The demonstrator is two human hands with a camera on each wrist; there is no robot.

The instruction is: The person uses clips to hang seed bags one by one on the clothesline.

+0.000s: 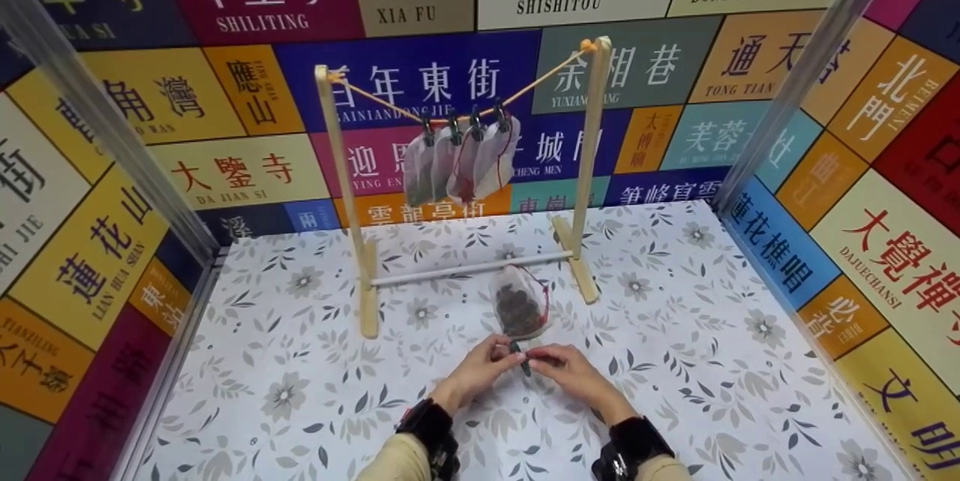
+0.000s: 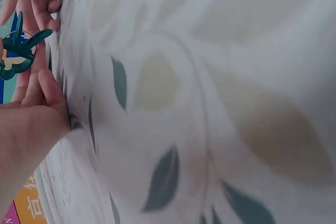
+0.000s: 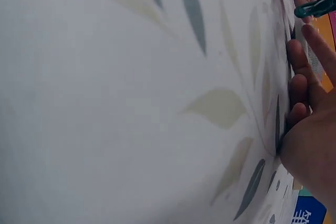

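Observation:
Near the middle of the table, my left hand (image 1: 480, 368) holds a small dark green spring clip (image 1: 525, 367) between thumb and fingers. My right hand (image 1: 571, 376) meets it from the other side, its fingertips pinching at the clip. In the left wrist view the green clip (image 2: 20, 48) shows its spread handles and wire spring, with the left fingers (image 2: 37, 80) behind it. The right wrist view catches one end of the clip (image 3: 317, 6) past the right fingers (image 3: 315, 45). Just beyond both hands lies a white mesh pouch (image 1: 519, 302) with dark contents and red string.
A wooden frame (image 1: 587, 158) stands behind the pouch, with a white crossbar (image 1: 472, 269) low down. Its sagging orange cord (image 1: 546, 83) carries several clipped mesh pouches (image 1: 491, 158). Panels with printed signs (image 1: 255, 166) enclose the flower-patterned table (image 1: 247, 331).

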